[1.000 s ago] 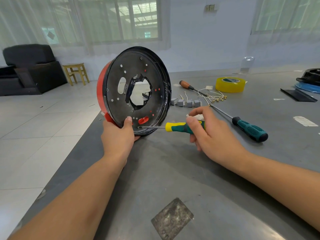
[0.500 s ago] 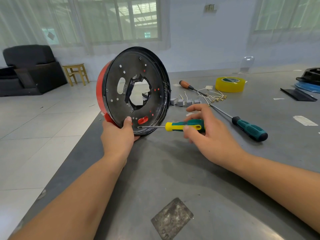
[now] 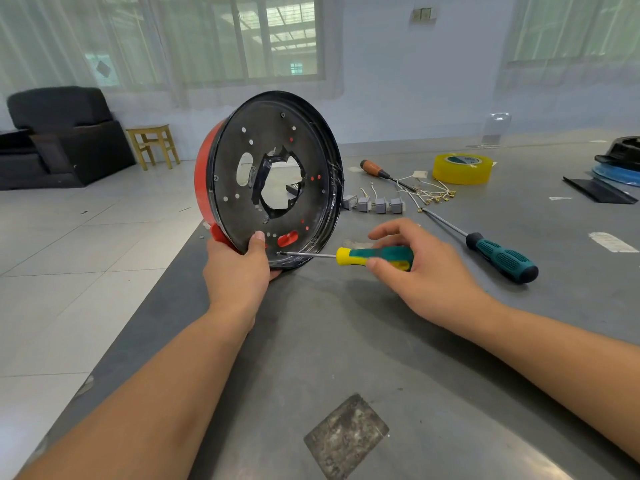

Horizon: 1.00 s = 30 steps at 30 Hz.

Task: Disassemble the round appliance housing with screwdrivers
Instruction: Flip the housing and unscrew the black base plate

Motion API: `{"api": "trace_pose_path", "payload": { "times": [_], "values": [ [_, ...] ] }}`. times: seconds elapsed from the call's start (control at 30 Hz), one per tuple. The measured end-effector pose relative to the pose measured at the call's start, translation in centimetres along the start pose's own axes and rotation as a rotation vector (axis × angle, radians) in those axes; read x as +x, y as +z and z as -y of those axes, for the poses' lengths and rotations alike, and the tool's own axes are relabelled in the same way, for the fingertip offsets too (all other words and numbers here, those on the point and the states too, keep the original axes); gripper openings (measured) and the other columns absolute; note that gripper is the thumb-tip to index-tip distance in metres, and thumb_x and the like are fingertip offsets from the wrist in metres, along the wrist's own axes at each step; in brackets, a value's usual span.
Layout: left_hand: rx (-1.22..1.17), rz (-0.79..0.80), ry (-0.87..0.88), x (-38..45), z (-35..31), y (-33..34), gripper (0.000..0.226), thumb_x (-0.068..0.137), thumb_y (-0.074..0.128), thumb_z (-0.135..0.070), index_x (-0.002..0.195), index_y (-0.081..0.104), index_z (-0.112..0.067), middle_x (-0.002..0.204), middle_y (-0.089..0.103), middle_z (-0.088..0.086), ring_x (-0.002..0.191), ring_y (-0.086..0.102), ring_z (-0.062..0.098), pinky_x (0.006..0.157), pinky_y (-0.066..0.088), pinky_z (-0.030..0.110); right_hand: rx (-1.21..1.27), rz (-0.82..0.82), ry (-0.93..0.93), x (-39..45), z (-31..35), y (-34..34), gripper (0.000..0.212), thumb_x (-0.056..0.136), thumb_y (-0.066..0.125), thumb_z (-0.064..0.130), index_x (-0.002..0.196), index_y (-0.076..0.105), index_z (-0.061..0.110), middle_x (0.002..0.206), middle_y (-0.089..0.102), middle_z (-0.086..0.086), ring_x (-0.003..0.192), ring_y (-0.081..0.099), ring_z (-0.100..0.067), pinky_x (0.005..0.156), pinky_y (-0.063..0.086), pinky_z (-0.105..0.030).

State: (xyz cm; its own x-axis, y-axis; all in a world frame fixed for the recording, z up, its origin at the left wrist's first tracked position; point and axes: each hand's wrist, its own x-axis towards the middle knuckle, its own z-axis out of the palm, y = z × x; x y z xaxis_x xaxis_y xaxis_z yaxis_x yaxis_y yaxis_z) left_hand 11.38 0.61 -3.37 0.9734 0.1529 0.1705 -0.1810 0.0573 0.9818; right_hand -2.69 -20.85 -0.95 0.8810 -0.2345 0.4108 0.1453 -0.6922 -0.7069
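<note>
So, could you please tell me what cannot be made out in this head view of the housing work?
- Screw under the yellow-green screwdriver tip: too small to tell its state.
- Red side of the housing: turned away.
- Left hand fingers: hidden behind the housing.
- Dark parts at the table's far right: cut off by the edge.
- Tape roll label: too small.

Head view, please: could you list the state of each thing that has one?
Housing: on edge, held upright.
Left hand: grips housing's lower rim.
Right hand: pinches screwdriver handle.
Screwdriver: level, tip at a housing screw.
Spare screwdriver: lying on table.
Tape: lying flat.
</note>
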Motion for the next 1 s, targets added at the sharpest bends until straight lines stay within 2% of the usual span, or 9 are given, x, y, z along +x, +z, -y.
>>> {"api": "trace_pose_path", "payload": {
  "times": [0.07, 0.2, 0.3, 0.47, 0.67, 0.8, 0.87, 0.93, 1.0],
  "values": [
    [-0.002, 0.002, -0.003, -0.1, 0.0, 0.0, 0.031, 0.098, 0.070, -0.028, 0.126, 0.055, -0.030, 0.119, 0.071, -0.005, 0.103, 0.075, 0.027, 0.086, 0.065, 0.049, -0.024, 0.006, -0.005, 0.1, -0.3, -0.2, 0.033, 0.087, 0.077, 0.015, 0.107, 0.065, 0.038, 0.110, 0.064, 0.021, 0.103, 0.052, 0.012, 0.076, 0.037, 0.001],
    [-0.022, 0.008, -0.009, -0.1, -0.1, 0.0, 0.030, 0.100, 0.069, -0.024, 0.126, 0.055, -0.030, 0.119, 0.071, -0.004, 0.101, 0.076, 0.025, 0.084, 0.066, 0.048, -0.021, -0.001, 0.009, 0.3, -0.7, -0.1, 0.034, 0.082, 0.081, 0.011, 0.102, 0.070, 0.037, 0.109, 0.065, 0.019, 0.105, 0.049, 0.014, 0.075, 0.035, 0.002],
    [-0.014, 0.006, -0.017, -0.1, -0.1, 0.1, 0.029, 0.100, 0.069, -0.024, 0.125, 0.055, -0.030, 0.121, 0.071, -0.003, 0.103, 0.075, 0.027, 0.087, 0.065, 0.049, 0.029, -0.015, 0.032, 0.5, -0.9, -0.1, 0.035, 0.082, 0.079, 0.010, 0.099, 0.070, 0.038, 0.106, 0.067, 0.018, 0.098, 0.055, 0.008, 0.071, 0.040, -0.001],
    [-0.028, -0.005, -0.026, -0.3, -0.4, 0.1, 0.025, 0.101, 0.070, -0.021, 0.103, 0.052, -0.038, 0.114, 0.067, -0.008, 0.096, 0.075, 0.021, 0.075, 0.068, 0.043, 0.135, -0.034, 0.136, 0.7, -1.0, -0.3, 0.034, 0.078, 0.078, 0.006, 0.092, 0.073, 0.036, 0.095, 0.069, 0.014, 0.073, 0.059, -0.004, 0.063, 0.047, -0.016],
    [-0.060, -0.006, -0.086, -0.5, -0.8, 0.1, 0.030, 0.101, 0.069, -0.020, 0.127, 0.055, -0.022, 0.126, 0.068, 0.001, 0.100, 0.076, 0.025, 0.076, 0.068, 0.045, 0.223, -0.036, 0.207, 0.9, -1.2, -0.8, 0.033, 0.077, 0.079, 0.004, 0.091, 0.075, 0.033, 0.102, 0.069, 0.017, 0.076, 0.063, 0.002, 0.066, 0.051, -0.012],
    [-0.145, -0.012, -0.124, -0.4, -1.1, 0.0, 0.037, 0.099, 0.070, -0.020, 0.132, 0.053, -0.019, 0.131, 0.066, 0.004, 0.107, 0.073, 0.027, 0.072, 0.067, 0.045, 0.331, -0.039, 0.242, 1.1, -1.4, -1.2, 0.037, 0.076, 0.077, -0.001, 0.087, 0.077, 0.034, 0.095, 0.071, 0.022, 0.079, 0.064, -0.003, 0.081, 0.055, -0.028],
    [-0.176, -0.024, -0.152, -0.5, -1.4, -0.2, 0.040, 0.097, 0.069, -0.023, 0.131, 0.046, -0.021, 0.131, 0.061, 0.004, 0.109, 0.071, 0.029, 0.069, 0.067, 0.044, 0.415, -0.045, 0.254, 1.1, -1.5, -1.3, 0.039, 0.077, 0.075, -0.007, 0.086, 0.078, 0.031, 0.096, 0.071, 0.015, 0.079, 0.061, -0.011, 0.084, 0.056, -0.036],
    [-0.186, -0.019, -0.191, -0.5, -1.7, -0.6, 0.041, 0.096, 0.066, -0.030, 0.127, 0.039, -0.024, 0.127, 0.057, 0.005, 0.103, 0.074, 0.030, 0.065, 0.066, 0.042, 0.509, -0.051, 0.258, 1.1, -1.5, -1.4, 0.042, 0.077, 0.073, -0.012, 0.083, 0.079, 0.030, 0.096, 0.070, 0.006, 0.077, 0.057, -0.015, 0.081, 0.054, -0.038],
    [-0.189, 0.009, -0.236, -0.5, -2.3, -1.1, 0.041, 0.097, 0.064, -0.040, 0.123, 0.036, -0.026, 0.122, 0.056, 0.005, 0.083, 0.080, 0.030, 0.062, 0.066, 0.042, 0.573, -0.048, 0.249, 1.2, -1.7, -1.4, 0.044, 0.079, 0.071, -0.014, 0.082, 0.080, 0.029, 0.095, 0.070, 0.002, 0.075, 0.056, -0.016, 0.079, 0.052, -0.038]
  ]
}}
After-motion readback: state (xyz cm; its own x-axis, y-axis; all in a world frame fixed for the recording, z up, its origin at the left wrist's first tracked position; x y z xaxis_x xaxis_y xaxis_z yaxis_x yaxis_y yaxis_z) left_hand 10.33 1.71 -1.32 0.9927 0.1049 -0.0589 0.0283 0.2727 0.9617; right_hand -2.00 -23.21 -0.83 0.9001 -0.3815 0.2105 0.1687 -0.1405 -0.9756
